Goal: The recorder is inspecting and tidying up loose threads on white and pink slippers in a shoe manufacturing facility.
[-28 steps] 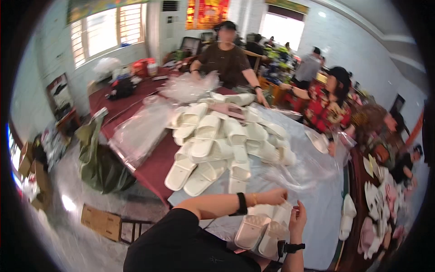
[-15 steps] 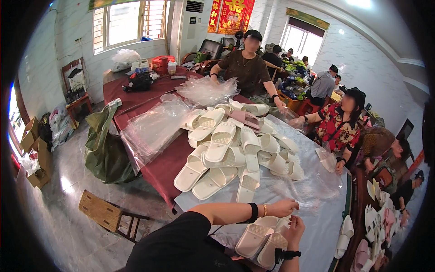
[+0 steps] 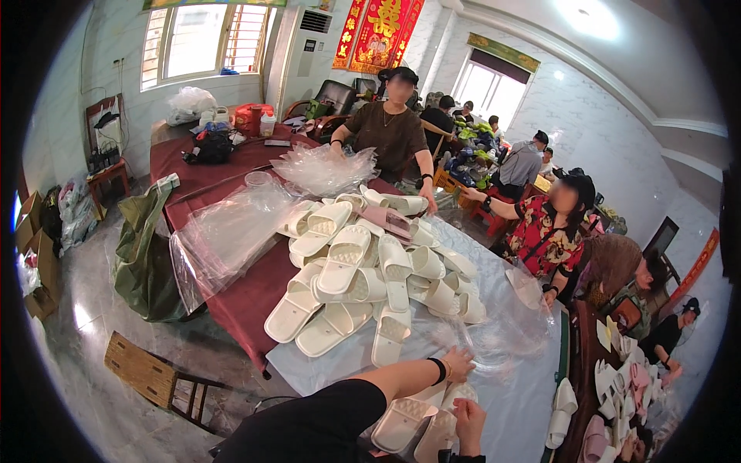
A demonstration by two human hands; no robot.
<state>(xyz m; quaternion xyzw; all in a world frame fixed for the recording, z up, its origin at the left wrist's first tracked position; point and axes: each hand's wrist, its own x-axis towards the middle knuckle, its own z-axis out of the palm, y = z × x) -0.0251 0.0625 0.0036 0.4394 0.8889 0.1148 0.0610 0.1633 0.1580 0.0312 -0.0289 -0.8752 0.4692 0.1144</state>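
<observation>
My left hand (image 3: 461, 363), with a black band on the wrist, is closed on the edge of a clear plastic bag (image 3: 494, 351) lying on the pale table cover. Just below it my right hand (image 3: 468, 420) grips a pair of cream slippers (image 3: 417, 423) at the near table edge. Whether the slippers are partly inside the bag I cannot tell. A big heap of the same cream slippers (image 3: 370, 270) lies just beyond my hands.
Stacks of clear bags (image 3: 231, 224) lie on the dark red table (image 3: 247, 297). A person in a brown shirt (image 3: 394, 131) stands at the far side, and another in a red patterned shirt (image 3: 552, 231) sits to the right. A green sack (image 3: 147, 255) and a wooden stool (image 3: 147, 374) are on the floor to the left.
The view has swung a little and the slipper heap now looks nearer. My hands have stayed together at the bag and slippers, sliding slightly lower in the picture.
</observation>
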